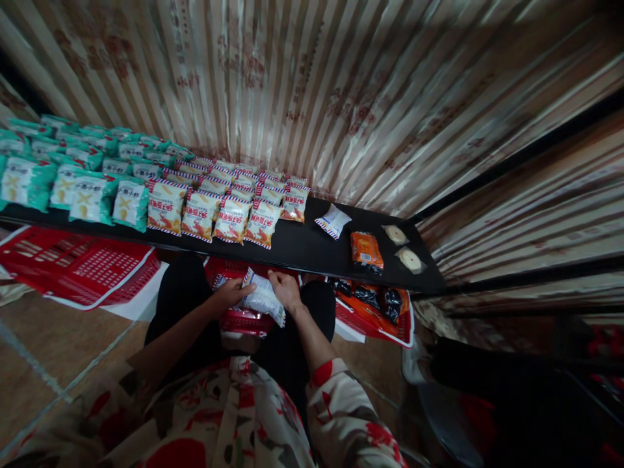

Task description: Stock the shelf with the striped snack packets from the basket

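White plastic snack packet sits low over the red basket under the black shelf, left hand and right hand both closed on its top edge. Best grip: hold near the corners, lift it flat, clear the shelf lip, keep off the striped packets row.

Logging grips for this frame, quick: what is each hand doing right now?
Left hand: closed on the near end of the white snack packet.
Right hand: closed on the same packet's far end.
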A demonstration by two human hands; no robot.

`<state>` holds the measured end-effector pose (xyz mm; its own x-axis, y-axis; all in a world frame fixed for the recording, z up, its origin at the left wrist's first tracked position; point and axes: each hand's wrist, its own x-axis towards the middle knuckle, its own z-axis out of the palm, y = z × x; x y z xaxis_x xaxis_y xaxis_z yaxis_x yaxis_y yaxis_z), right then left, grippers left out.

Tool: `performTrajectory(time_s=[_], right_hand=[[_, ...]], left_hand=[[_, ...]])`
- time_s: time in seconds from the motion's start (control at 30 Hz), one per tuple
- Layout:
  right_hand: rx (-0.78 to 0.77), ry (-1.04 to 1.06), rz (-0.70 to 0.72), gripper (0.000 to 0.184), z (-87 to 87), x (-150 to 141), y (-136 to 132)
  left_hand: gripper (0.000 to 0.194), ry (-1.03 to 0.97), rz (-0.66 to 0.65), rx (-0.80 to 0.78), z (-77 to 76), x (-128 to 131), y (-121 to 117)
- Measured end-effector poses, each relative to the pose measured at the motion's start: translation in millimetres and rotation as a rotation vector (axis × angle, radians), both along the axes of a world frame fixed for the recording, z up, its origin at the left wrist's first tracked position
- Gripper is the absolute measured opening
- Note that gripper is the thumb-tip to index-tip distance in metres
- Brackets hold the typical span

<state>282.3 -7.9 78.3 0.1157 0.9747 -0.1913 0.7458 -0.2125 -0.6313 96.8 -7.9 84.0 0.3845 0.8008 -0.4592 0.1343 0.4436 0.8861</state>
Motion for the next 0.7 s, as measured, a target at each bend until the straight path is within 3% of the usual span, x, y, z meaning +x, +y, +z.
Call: performTrajectory(time_s=[0.17, 0.47, 0.57, 0.7], right_hand=[[-0.019, -0.005, -0.067, 0.049, -1.5, 0.5, -1.7], [-0.026, 0.171, -0.314, 0.045, -12.8, 1.6, -12.7], [-0.081, 0.201, -0.390, 0.049, -15.0, -0.8, -16.2], [-0.219, 0.159, -0.355, 0.062, -20.0, -5.6, -20.6]], left_hand=[[0.050, -0.059, 0.027, 0.028, -10.1, -0.6, -1.3], [0.040, 0.084, 0.122, 0.083, -8.8, 0.3, -10.3], [0.036, 0.181, 0.178, 0.119, -16.5, 0.0, -14.0], [0.034, 0.278, 0.200, 0.149, -21.2, -0.7, -17.3]])
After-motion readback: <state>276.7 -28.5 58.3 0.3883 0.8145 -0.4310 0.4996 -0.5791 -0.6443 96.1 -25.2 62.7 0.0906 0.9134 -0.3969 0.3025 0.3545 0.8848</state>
